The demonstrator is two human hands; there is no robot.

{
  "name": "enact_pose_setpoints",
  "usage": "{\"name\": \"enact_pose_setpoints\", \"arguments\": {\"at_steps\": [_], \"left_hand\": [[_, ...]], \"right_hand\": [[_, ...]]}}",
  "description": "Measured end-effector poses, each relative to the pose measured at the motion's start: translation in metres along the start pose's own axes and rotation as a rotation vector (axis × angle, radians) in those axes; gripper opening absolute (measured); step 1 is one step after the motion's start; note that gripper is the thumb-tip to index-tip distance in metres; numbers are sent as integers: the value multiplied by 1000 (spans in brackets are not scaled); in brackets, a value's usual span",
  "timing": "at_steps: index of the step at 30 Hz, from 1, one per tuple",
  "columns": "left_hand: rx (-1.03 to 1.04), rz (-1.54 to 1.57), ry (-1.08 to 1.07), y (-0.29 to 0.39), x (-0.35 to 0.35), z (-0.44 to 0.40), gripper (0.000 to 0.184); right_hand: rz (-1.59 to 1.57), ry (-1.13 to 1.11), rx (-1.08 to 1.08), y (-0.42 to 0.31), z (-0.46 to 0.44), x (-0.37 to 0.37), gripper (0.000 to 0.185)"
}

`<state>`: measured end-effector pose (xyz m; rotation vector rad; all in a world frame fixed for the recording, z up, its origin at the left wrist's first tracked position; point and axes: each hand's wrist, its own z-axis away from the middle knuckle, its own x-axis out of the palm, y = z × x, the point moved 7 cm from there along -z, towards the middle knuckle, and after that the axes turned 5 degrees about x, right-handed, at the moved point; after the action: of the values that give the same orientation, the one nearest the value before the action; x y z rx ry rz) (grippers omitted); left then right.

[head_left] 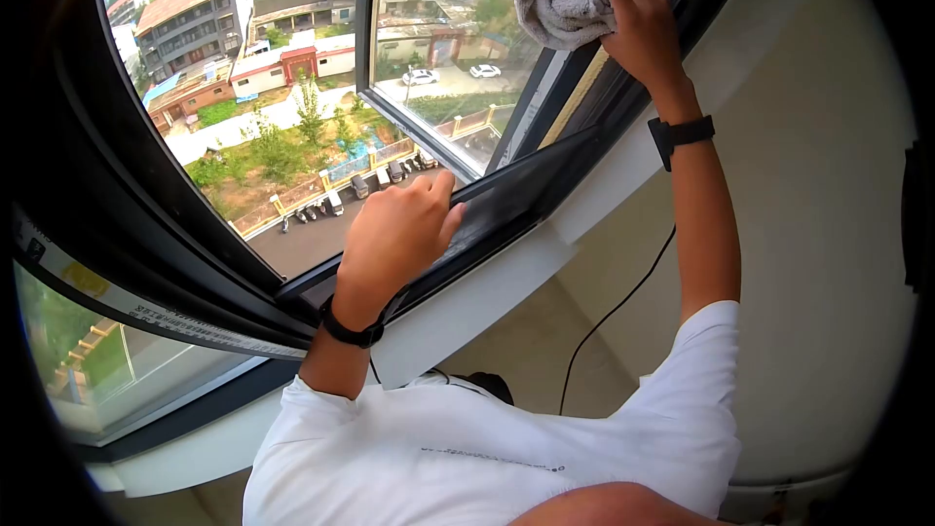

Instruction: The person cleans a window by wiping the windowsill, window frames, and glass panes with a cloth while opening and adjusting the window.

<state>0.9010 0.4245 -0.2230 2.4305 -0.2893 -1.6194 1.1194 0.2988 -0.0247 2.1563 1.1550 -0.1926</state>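
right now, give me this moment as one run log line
right hand: holding bundled gray towel | left hand: over lower window frame, contact unclear | window sash: open

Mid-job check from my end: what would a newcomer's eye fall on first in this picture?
Probably the rolled grey towel in the right hand, at the top of the view in front of the open window sash. Next, perhaps, the left hand, near the middle at the lower window frame. The view far below also stands out, with a grey building at upper left.
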Motion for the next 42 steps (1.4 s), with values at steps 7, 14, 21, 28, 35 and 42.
{"name": "enact_pose_setpoints", "arguments": {"at_steps": [7, 14, 21, 28, 35, 42], "left_hand": [[21, -10, 20, 4, -7, -2, 33], [26, -51, 22, 8, -7, 2, 32], [16, -35, 28, 7, -7, 0, 31], [67, -9, 40, 7, -7, 2, 32], [30, -39, -30, 7, -4, 2, 35], [44, -46, -33, 8, -3, 2, 36]], "right_hand": [[117, 5, 17, -39, 31, 58, 76], [134, -35, -128, -40, 32, 59, 61], [76, 145, 152, -24, 31, 36, 77], [-28, -99, -74, -25, 62, 35, 55], [28, -37, -35, 6, 35, 6, 70], [-74, -288, 190, -9, 92, 43, 74]]}}
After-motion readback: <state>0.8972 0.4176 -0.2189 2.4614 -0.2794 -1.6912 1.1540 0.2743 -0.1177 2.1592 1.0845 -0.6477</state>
